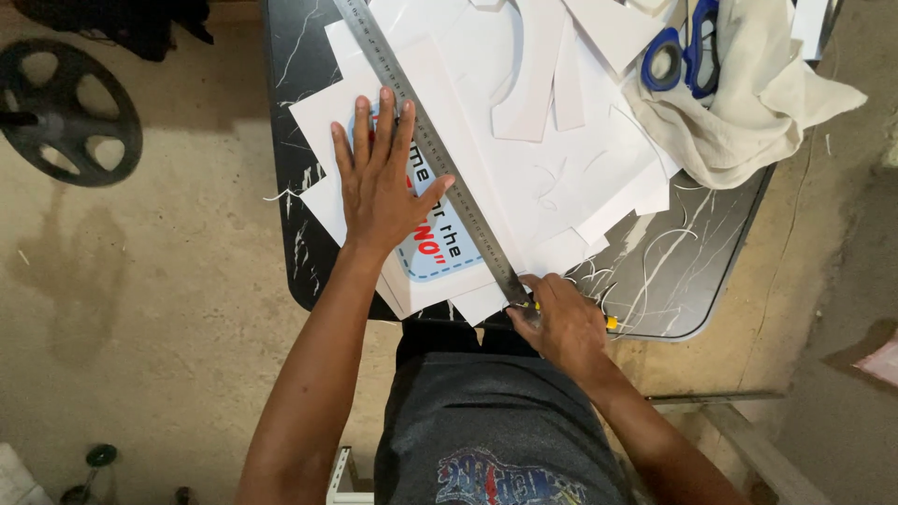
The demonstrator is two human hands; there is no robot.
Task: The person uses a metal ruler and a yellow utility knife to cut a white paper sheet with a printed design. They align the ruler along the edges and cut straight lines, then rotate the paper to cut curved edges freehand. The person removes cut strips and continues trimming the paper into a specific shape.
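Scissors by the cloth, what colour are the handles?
Blue handles, clearest in the head view.

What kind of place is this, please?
Probably a small home or backyard craft workspace: a black marble-patterned table on a bare concrete floor, covered with cut white sheets, a long metal ruler and blue-handled scissors.
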